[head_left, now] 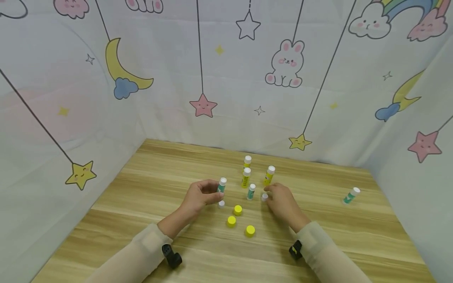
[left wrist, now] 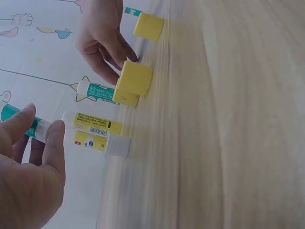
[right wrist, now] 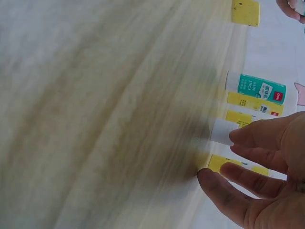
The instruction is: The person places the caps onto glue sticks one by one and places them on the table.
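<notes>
My left hand (head_left: 199, 198) holds a green-and-white glue stick (head_left: 221, 185) upright above the table, pinched between thumb and fingers. Just under it on the wood is a small white cap (head_left: 221, 204). My right hand (head_left: 284, 204) is low over the table with its fingers spread. A digit touches or almost touches another white cap (right wrist: 223, 131); the fingers do not close round it. Close to this hand stands a yellow glue stick (head_left: 269, 176). Between the hands, another green glue stick (head_left: 251, 192) stands upright, with a yellow glue stick (head_left: 245, 178) behind it.
Three yellow caps, including the nearest yellow cap (head_left: 250, 230), lie before the hands. A further yellow glue stick (head_left: 247, 161) stands at the back. One more green glue stick (head_left: 351, 195) is far right. Printed cloth (head_left: 170, 78) encloses the wooden table (head_left: 226, 259).
</notes>
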Available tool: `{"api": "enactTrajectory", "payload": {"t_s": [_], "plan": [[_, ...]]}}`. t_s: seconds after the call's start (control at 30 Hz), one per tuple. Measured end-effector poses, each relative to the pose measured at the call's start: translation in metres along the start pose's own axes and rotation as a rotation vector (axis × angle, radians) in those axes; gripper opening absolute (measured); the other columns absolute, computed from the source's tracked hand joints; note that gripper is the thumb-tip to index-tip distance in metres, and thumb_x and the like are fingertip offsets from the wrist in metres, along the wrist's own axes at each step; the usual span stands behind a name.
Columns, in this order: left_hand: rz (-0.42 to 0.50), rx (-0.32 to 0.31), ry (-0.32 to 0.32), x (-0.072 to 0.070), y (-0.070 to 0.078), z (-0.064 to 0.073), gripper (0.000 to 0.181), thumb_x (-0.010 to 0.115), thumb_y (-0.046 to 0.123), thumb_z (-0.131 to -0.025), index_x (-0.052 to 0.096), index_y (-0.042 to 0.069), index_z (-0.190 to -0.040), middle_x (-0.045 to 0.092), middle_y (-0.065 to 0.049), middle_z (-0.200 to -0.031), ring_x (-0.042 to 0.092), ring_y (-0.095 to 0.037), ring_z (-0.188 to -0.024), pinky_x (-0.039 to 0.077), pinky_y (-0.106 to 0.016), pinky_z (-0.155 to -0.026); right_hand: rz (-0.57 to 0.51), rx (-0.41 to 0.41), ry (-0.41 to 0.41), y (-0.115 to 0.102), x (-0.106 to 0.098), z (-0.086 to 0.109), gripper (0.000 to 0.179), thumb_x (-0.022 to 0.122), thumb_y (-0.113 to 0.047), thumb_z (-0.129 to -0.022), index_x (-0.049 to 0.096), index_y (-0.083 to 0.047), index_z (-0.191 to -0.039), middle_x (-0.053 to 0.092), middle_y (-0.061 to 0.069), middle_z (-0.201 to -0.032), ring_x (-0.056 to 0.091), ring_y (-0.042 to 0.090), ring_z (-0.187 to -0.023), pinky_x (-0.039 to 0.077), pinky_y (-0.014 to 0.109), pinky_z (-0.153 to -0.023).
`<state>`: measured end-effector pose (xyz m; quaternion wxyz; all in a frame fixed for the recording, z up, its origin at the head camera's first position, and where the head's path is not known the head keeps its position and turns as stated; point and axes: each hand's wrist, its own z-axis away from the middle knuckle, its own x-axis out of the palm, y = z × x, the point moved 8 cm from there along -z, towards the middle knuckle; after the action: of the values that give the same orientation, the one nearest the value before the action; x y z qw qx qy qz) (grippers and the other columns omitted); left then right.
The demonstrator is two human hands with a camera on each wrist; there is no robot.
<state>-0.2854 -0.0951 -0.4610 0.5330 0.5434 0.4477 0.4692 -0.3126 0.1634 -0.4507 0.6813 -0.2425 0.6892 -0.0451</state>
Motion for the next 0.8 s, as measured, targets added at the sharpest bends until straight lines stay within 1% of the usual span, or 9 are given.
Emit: {"api": "enactTrajectory", "payload": {"t_s": [0.17, 0.33, 0.5, 0.63, 0.73, 0.8], "plan": [[-0.002, 0.006, -0.005, -0.0002, 0.0008, 0.0007, 0.031, 0.081, 0.005, -0.085, 0.071, 0.001, -0.115, 0.068, -0.007, -0.105, 0.063, -0.02, -0.097, 0.057, -0.027, -0.079, 0.033, -0.034, 0.019, -0.0009, 0.001, -0.0031, 0.018, 0.07, 0.001, -0.092, 0.075, 0.003, -0.108, 0.07, 0.018, -0.115, 0.064, 0.036, -0.113, 0.052, 0.051, -0.098], [-0.002, 0.008, -0.002, -0.001, 0.0019, 0.0012, 0.032, 0.081, 0.004, -0.085, 0.071, 0.001, -0.116, 0.068, -0.007, -0.106, 0.063, -0.02, -0.098, 0.057, -0.027, -0.079, 0.026, -0.024, 0.019, -0.0007, 0.0014, -0.005, 0.016, 0.07, 0.003, -0.09, 0.076, 0.002, -0.104, 0.07, 0.016, -0.109, 0.066, 0.033, -0.107, 0.056, 0.048, -0.093], [-0.003, 0.008, -0.003, -0.0014, 0.0005, 0.0007, 0.033, 0.081, 0.004, -0.085, 0.071, 0.001, -0.116, 0.068, -0.007, -0.107, 0.064, -0.02, -0.098, 0.058, -0.027, -0.08, 0.017, -0.014, 0.005, -0.0009, 0.0031, -0.0057, 0.021, 0.07, 0.006, -0.088, 0.075, 0.002, -0.108, 0.07, 0.016, -0.109, 0.066, 0.031, -0.107, 0.056, 0.047, -0.092], [-0.007, 0.012, -0.005, -0.0011, 0.0012, 0.0013, 0.032, 0.081, 0.004, -0.085, 0.071, 0.001, -0.116, 0.068, -0.007, -0.107, 0.064, -0.019, -0.098, 0.058, -0.027, -0.08, 0.008, -0.024, -0.02, -0.0046, 0.0057, -0.0063, 0.031, 0.069, 0.01, -0.082, 0.074, 0.001, -0.112, 0.07, 0.015, -0.113, 0.065, 0.03, -0.109, 0.056, 0.047, -0.093], [-0.005, 0.015, -0.007, -0.0007, 0.0025, 0.0021, 0.032, 0.08, 0.004, -0.086, 0.071, 0.001, -0.116, 0.068, -0.007, -0.107, 0.064, -0.019, -0.098, 0.058, -0.027, -0.08, 0.003, -0.029, -0.029, -0.0062, 0.0079, -0.007, 0.032, 0.07, 0.007, -0.081, 0.075, 0.0, -0.112, 0.07, 0.014, -0.112, 0.065, 0.027, -0.104, 0.056, 0.045, -0.09], [-0.005, 0.018, -0.008, -0.0006, 0.0032, 0.0026, 0.032, 0.08, 0.004, -0.086, 0.071, 0.001, -0.116, 0.068, -0.007, -0.107, 0.064, -0.019, -0.098, 0.058, -0.027, -0.08, -0.004, -0.028, -0.029, -0.0066, 0.0089, -0.007, 0.03, 0.071, 0.004, -0.082, 0.075, -0.001, -0.111, 0.07, 0.013, -0.109, 0.064, 0.025, -0.098, 0.057, 0.043, -0.087]]}}
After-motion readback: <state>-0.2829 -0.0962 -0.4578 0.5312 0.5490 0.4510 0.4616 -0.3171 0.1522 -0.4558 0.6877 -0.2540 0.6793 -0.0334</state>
